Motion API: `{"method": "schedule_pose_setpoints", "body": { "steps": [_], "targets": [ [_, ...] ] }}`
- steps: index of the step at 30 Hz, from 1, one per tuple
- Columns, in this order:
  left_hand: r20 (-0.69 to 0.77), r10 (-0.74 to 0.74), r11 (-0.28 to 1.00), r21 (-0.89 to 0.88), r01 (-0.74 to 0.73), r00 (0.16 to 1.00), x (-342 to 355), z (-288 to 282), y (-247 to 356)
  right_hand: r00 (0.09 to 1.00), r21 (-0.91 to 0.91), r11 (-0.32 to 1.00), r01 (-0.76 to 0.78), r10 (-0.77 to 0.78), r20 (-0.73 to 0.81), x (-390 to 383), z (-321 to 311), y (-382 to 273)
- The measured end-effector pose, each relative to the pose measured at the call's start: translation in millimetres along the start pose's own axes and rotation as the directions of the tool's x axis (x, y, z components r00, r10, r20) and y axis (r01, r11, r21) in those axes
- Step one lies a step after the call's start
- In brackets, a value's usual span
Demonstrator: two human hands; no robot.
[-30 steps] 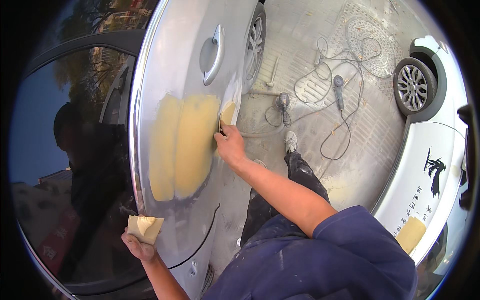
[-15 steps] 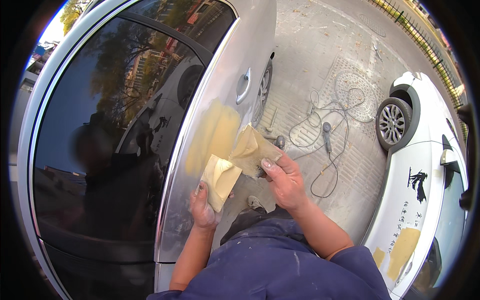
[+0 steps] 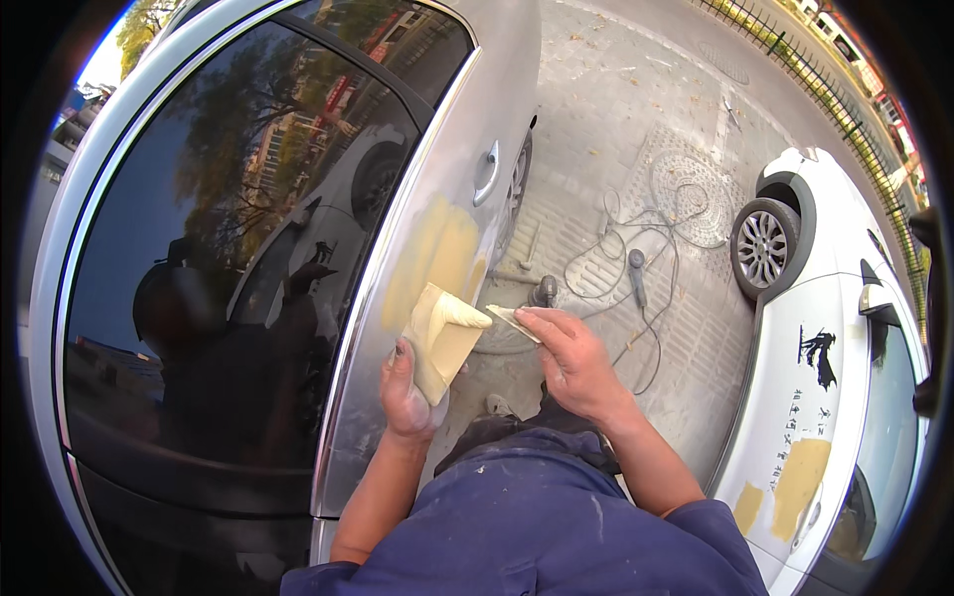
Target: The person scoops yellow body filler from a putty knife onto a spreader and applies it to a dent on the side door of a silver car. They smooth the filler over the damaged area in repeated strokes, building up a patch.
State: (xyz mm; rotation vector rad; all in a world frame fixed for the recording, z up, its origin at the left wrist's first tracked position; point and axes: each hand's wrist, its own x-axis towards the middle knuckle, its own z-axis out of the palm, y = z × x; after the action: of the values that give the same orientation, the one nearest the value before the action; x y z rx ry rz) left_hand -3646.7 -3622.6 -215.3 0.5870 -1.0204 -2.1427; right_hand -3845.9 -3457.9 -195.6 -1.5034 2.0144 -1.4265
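My left hand [image 3: 405,402] is closed on the lower edge of a square putty spreader [image 3: 434,370]. A thick beige mound of putty [image 3: 452,314] lies on its upper part. In my right hand [image 3: 576,368], pinched between thumb and fingers, is a second putty spreader [image 3: 510,321], seen nearly edge-on and smeared with putty. Its tip is close to the putty mound; I cannot tell whether they touch. Just beyond both hands, a beige putty patch [image 3: 445,243] covers part of the silver car's door [image 3: 467,139], below the door handle [image 3: 487,174].
On the right stands a white car [image 3: 760,437] with beige patches on its side. A corded power tool [image 3: 637,276] lies on the paved ground with its cable looped about it. Another dark tool [image 3: 544,291] is nearer the silver car. A black fence [image 3: 825,89] runs at the back.
The right spreader has turned from broad face to nearly edge-on. Its large putty smear no longer shows, while the mound on the left spreader looks bigger and reaches its upper right corner.
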Motion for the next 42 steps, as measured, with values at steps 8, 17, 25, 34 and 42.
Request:
{"method": "schedule_pose_setpoints", "body": {
  "steps": [8, 17, 25, 34, 42],
  "targets": [
    [-0.046, 0.156, 0.904, 0.410, -0.124, 0.987, 2.0, 29.2, 2.0, 0.958, -0.159, 0.966, 0.202, -0.229, -0.173, 5.2, 33.0, -21.7],
    [-0.125, 0.447, 0.763, 0.569, -0.305, 0.886, 71.2, -25.5, 30.3, 0.896, 0.638, 0.649, -0.414, 0.414, 0.161, -15.5, 118.0, 137.2],
    [0.305, 0.247, 0.114, 0.934, -0.340, 0.920, 98.1, -89.7, 59.2, 0.357, 0.881, -0.294, -0.370, 0.831, 0.427, 7.8, 251.0, 372.7],
    [0.282, 0.096, -0.085, 0.958, -0.275, 0.955, 110.1, -104.6, 49.5, 0.158, 0.781, -0.192, -0.594, 0.924, 0.348, 44.9, 357.2, 453.9],
    [0.270, 0.075, -0.148, 0.955, -0.257, 0.960, 115.0, -94.1, 48.1, 0.125, 0.777, -0.181, -0.603, 0.940, 0.316, 61.3, 381.2, 467.8]
  ]
}}
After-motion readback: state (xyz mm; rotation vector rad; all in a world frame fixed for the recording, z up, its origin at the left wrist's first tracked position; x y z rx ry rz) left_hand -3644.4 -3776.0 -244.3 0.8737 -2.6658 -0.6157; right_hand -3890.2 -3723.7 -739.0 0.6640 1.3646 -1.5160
